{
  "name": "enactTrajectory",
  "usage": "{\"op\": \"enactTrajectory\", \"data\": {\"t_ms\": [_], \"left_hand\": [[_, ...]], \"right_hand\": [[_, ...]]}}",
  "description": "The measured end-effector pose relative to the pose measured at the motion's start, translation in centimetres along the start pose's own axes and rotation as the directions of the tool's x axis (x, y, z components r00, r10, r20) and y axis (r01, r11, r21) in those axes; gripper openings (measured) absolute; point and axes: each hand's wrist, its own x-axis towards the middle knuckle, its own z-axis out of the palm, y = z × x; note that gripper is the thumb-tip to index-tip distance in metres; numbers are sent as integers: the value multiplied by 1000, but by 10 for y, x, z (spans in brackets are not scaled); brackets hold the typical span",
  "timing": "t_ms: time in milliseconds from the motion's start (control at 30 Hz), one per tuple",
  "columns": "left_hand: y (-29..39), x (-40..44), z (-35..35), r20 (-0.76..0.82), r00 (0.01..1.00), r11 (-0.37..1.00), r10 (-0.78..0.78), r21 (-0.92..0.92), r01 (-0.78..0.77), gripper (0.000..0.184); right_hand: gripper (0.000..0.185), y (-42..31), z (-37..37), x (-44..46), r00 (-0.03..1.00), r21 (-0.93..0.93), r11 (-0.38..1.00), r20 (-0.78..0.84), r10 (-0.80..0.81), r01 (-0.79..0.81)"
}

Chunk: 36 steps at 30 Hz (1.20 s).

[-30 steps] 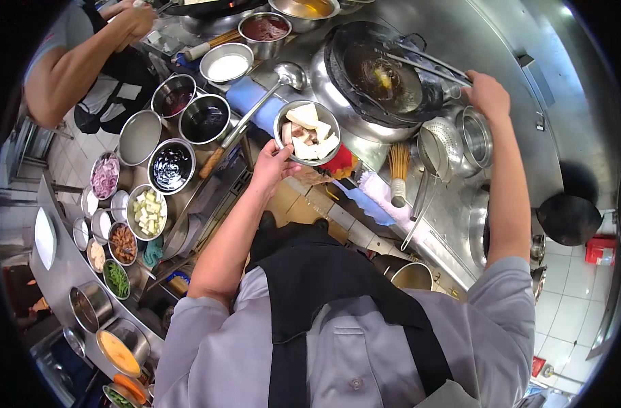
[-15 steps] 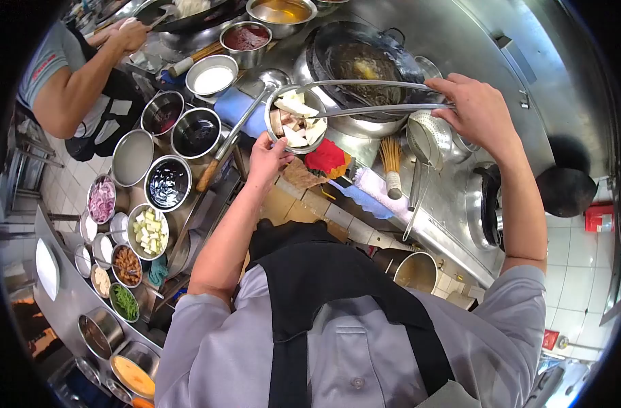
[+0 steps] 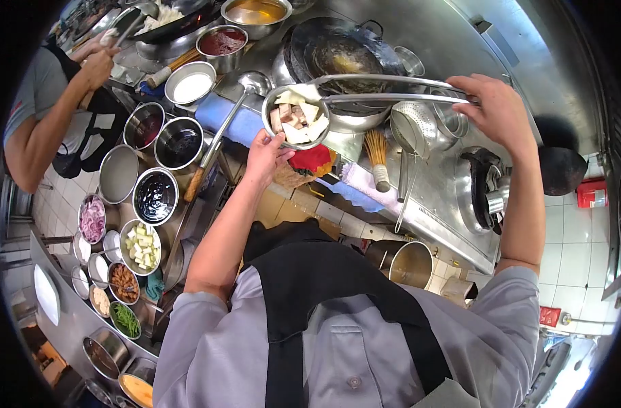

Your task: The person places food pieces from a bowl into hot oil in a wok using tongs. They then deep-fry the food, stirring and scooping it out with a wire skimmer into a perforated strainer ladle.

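Bowl up in your left hand, tongs at its far rim.
Bowl with pale pieces is above the desk edge, near the wok. Your left hand grasps its near rim, thumb on top; your right hand grips the tongs' far end. Can't tell if the tips pinch a piece. Risk: one-sided hold, so a tong push could tip the bowl; a loose pinch could drop a piece.
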Motion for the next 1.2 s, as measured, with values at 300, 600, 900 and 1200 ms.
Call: {"op": "enactTrajectory", "data": {"t_ms": [300,600,900,1200], "left_hand": [[5,-3,-12,-84,995,999,-46,21,47,14],[8,-23,-30,-130,991,1000,-25,2,26,12],[13,-14,-32,-164,986,995,44,95,-29,10],[6,-10,-21,-63,987,982,146,131,-137,9]], "right_hand": [[34,57,64,22,933,-56,946,156,325,-320],[37,40,98,63,909,-121,911,93,406,-394],[34,-44,8,26,996,-97,995,-85,-35,27],[30,-72,14,14,992,-190,980,-98,-82,62]]}}
